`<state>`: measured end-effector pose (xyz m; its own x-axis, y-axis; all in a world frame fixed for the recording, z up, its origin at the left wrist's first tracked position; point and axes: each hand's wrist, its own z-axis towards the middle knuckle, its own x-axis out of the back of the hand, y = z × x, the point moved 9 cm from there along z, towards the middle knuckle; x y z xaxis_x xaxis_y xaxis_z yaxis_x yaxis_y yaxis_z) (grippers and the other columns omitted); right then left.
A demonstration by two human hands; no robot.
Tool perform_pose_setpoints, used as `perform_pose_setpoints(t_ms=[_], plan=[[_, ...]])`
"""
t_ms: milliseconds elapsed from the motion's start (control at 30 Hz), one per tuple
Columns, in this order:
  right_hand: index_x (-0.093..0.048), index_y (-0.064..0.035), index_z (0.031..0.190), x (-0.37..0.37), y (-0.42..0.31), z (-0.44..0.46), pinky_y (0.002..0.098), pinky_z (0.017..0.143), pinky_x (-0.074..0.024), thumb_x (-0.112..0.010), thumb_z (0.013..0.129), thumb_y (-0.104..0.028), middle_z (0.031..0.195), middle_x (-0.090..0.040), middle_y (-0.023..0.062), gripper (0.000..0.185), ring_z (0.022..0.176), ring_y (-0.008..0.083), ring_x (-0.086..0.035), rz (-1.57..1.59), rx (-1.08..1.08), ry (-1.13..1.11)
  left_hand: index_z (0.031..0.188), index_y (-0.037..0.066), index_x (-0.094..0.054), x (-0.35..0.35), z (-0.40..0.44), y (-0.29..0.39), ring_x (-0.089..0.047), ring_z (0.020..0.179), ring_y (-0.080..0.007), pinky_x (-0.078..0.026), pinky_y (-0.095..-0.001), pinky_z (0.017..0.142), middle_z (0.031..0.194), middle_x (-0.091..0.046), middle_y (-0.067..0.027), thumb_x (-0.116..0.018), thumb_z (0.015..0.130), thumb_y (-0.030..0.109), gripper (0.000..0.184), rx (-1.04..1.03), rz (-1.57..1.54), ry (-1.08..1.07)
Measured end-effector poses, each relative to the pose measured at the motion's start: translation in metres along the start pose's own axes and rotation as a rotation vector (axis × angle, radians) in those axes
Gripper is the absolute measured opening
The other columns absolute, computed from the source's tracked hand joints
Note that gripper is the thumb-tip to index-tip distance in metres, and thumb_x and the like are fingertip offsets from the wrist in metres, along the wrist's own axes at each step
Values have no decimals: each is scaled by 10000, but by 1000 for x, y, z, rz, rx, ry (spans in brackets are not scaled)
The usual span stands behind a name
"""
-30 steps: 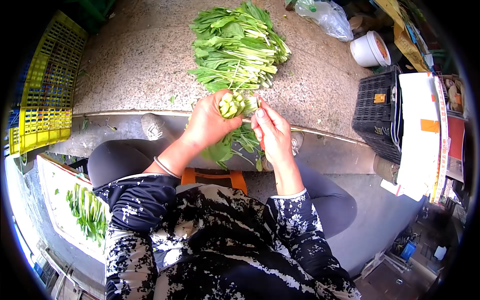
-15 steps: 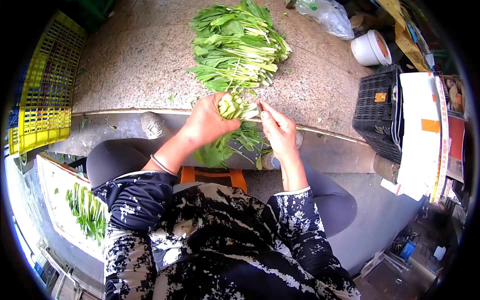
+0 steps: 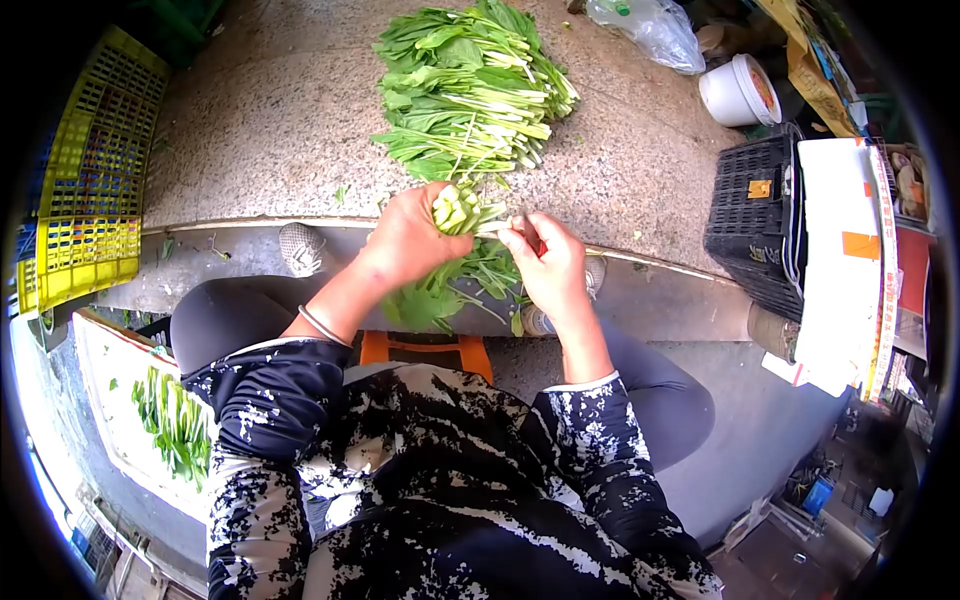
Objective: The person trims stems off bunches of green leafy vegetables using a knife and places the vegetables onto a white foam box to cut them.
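My left hand (image 3: pixel 408 240) is wrapped around a small bunch of leafy greens (image 3: pixel 458 210), the pale stem ends pointing up and to the right. The bunch's leaves (image 3: pixel 425 300) hang below that hand. Thumb and fingers of my right hand (image 3: pixel 548 262) pinch the tip of one pale stem sticking out of the bunch's right side. Just beyond both hands, a large pile of leafy greens (image 3: pixel 465 95) lies on the speckled stone slab (image 3: pixel 270 130), leaves to the left and stems to the right.
A yellow plastic crate (image 3: pixel 90 170) stands at the left, a black crate (image 3: pixel 752 215) at the right. Behind the black crate are a white bucket (image 3: pixel 738 92) and a clear plastic bag (image 3: pixel 655 30). More greens (image 3: pixel 172 425) rest in a white box at lower left. An orange stool (image 3: pixel 470 355) is beneath me.
My right hand has shifted slightly left and down, and its fingers have curled in around a stem tip. The left hand keeps hold of the bunch, barely moved.
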<state>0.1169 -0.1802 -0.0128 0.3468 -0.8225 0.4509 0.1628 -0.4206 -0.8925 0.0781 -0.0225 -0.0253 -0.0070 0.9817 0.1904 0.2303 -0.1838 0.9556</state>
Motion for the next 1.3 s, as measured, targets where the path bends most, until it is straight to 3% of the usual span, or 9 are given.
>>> perform_pose_setpoints(t_ms=[33,100,167,300,367,467,567,633,1300], plan=[[-592,-44,846,3,-25,-3,290,541,-457,-669,747,-112,744,-589,46,142,604,179,-577,-361,286,36,891,18,-568,-1,0,0,-520,674,-59,-458,-228,649,743,-596,-4,-677,677,39,241,-16,39,-13],[-584,-50,893,19,-14,0,357,593,-479,-662,721,-104,803,-592,91,196,664,276,-596,-606,165,142,894,21,-585,1,0,-2,-558,671,-91,-472,-248,664,748,-622,-37,-687,649,63,269,20,32,2],[-563,-23,1030,32,30,5,319,585,-483,-669,733,-116,810,-598,88,330,656,219,-599,-505,17,185,898,24,-602,4,1,-5,-596,668,-123,-485,-268,678,753,-648,-69,-697,621,87,299,54,26,20],[-438,13,1240,-16,22,-8,207,433,-418,-689,776,-227,703,-581,55,580,498,77,-499,506,-400,-70,904,25,-604,0,1,-9,-591,665,-116,-484,-265,677,752,-649,-66,-693,625,82,298,26,-12,13],[-552,-19,1122,-31,21,-15,183,273,-235,-660,809,-223,652,-565,56,389,327,17,-315,660,-502,-62,905,25,-605,-2,0,-7,-587,664,-109,-483,-263,674,751,-649,-63,-691,627,78,296,21,-1,0],[-607,-9,1012,-35,34,-13,173,340,-336,-641,824,-199,645,-572,49,270,397,28,-420,653,-484,-14,911,17,-570,-6,-4,-3,-538,687,-66,-468,-240,667,778,-621,-14,-683,676,46,262,43,-4,-58],[-627,3,931,-17,27,-8,189,460,-421,-641,819,-168,669,-586,41,205,507,53,-510,345,-164,91,911,28,-572,2,-3,-9,-536,693,-63,-465,-240,672,770,-620,-14,-685,674,48,263,61,271,-16],[-628,17,883,-28,23,-12,213,553,-442,-650,802,-131,700,-593,37,170,589,75,-541,262,-190,-79,913,35,-569,-2,-4,-7,-533,697,-60,-464,-241,678,763,-615,-12,-692,678,58,266,57,281,-49],[-624,24,868,-32,10,-8,246,564,-412,-652,781,-86,695,-531,36,144,624,110,-506,221,-99,-216,889,26,-566,-7,-7,-2,-535,681,-84,-463,-250,669,749,-607,-24,-700,674,65,256,69,26,-130]])
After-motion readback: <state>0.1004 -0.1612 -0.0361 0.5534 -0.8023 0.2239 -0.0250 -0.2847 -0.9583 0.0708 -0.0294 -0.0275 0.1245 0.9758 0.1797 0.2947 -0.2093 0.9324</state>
